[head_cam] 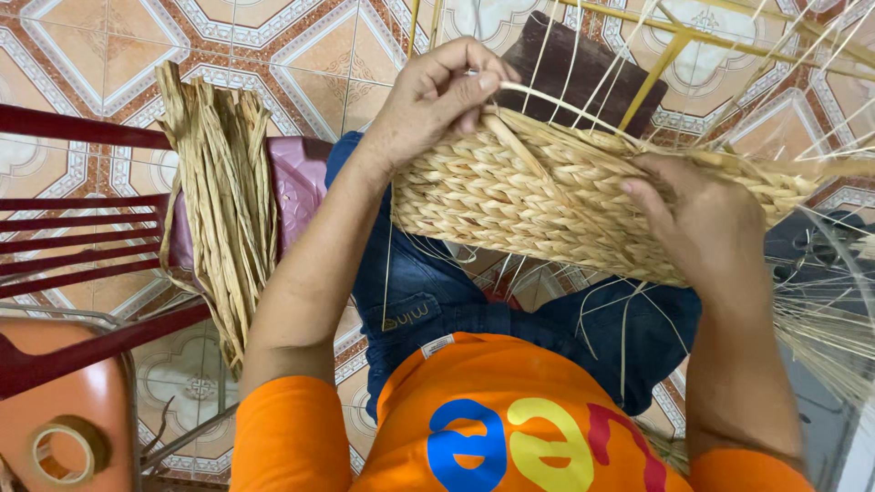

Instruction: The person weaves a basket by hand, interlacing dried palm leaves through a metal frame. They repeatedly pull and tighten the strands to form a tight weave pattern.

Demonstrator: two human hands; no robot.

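Seen from above, the half-woven straw basket [547, 196] lies across our lap over the blue jeans [428, 292], apparently so that its open rim faces both hands. Our left hand [433, 100] sits at the upper edge, thumb and forefinger pinched closed on a single pale strand [547, 100] drawn taut. Our right hand [702, 228] lies over the woven wall, fingers [652, 187] curled and pressing, seemingly steadying it; whether it grips a strand we cannot tell. A bundle of dried fibre [223, 200] hangs over the red chair [82, 237] just beside our left arm, within easy reach.
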